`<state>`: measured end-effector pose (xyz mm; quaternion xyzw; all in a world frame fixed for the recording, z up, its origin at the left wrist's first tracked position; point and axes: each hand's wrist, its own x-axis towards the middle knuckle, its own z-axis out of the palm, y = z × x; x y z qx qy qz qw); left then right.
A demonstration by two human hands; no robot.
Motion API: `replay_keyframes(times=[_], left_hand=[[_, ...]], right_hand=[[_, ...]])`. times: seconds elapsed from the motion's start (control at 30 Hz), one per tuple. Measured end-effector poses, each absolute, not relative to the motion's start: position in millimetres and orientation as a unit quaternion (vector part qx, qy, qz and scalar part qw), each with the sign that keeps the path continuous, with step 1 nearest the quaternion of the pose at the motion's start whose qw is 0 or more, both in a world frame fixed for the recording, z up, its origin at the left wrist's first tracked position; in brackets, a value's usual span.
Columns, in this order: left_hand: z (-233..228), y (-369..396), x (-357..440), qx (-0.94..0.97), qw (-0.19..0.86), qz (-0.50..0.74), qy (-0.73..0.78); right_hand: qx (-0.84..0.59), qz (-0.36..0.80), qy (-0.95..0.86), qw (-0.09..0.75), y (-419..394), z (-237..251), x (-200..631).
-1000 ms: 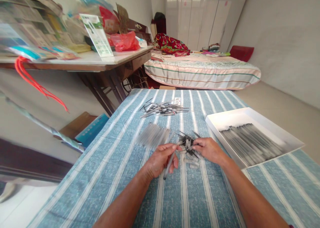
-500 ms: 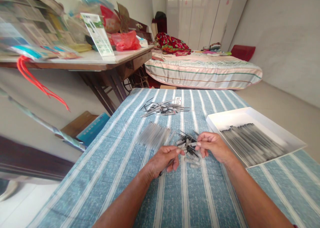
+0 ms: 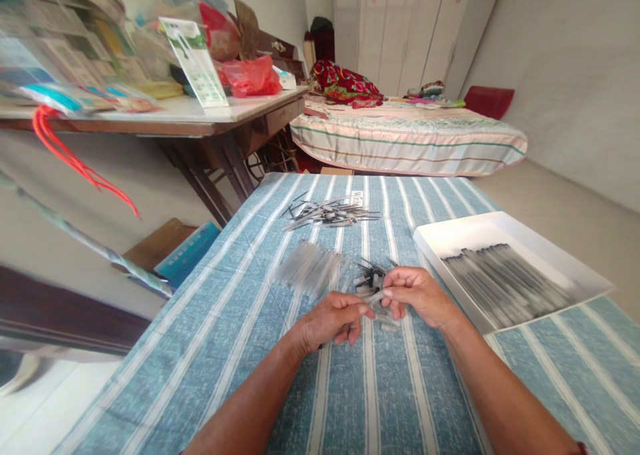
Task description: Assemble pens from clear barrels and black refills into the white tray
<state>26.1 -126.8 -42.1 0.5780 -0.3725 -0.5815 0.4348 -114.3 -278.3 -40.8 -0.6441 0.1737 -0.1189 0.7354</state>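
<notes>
In the head view, the person's two hands meet over a blue striped cloth (image 3: 240, 375). The right hand (image 3: 417, 295) has thumb and forefinger pinched together on a small pale cap (image 3: 376, 298), its other fingers loosely curled. The left hand (image 3: 335, 322) is closed around a slim pen, mostly hidden, with its dark end (image 3: 323, 346) poking out below the palm; its fingertips come right up to the cap, though blur makes it hard to tell whether they grip it too. Just behind the fingers lies a heap of black parts (image 3: 370, 272), and a few pale caps (image 3: 386, 322) lie beneath the right hand. Beyond the left hand is a row of clear barrels (image 3: 307, 268), side by side, and farther off a loose pile of thin sticks (image 3: 333, 214). To the right, a white open box (image 3: 450, 232) holds a slanting row of dark-cored pens (image 3: 505, 285).
</notes>
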Motion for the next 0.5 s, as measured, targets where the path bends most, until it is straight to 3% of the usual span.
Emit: replay_keyframes(times=[0.5], left_hand=[[-45.5,-128.0,22.4,0.608,0.417,-0.549,-0.394]], right_hand=[[-0.636,-0.094,0.169,0.747,-269.3,-48.4,-111.2]])
